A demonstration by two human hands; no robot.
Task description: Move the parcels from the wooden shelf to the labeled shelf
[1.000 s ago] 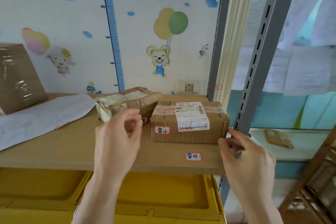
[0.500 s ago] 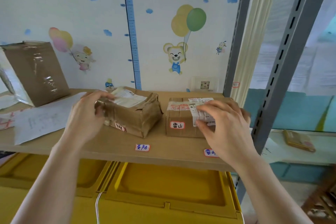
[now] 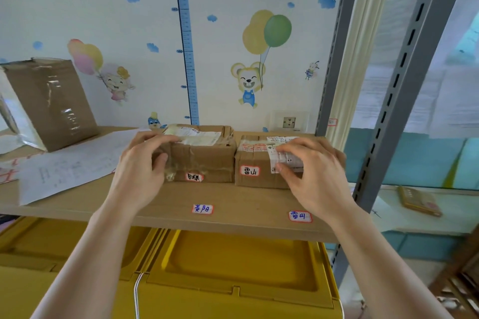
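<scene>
Two parcels sit side by side on the shelf [image 3: 160, 204] — the left parcel [image 3: 204, 158] is clasped by the left hand [image 3: 140, 171], the right parcel [image 3: 256, 163] by the right hand [image 3: 313, 171], fingers curled over the tops.

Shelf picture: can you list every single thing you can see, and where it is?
Parcels: 2, brown, side by side on the wooden shelf board; left parcel, right parcel.
Big box: 1, brown with tape, far left on the board.
Paper sheet: 1, white, left on the board.
Name stickers: 2, white with red edge, board front; and.
Bins: 2, yellow, under the board.
Wall socket: 1, white, behind the right parcel.
Shelf posts: 2, grey, right.
Hands: left hand on the left parcel, right hand on the right parcel.
</scene>
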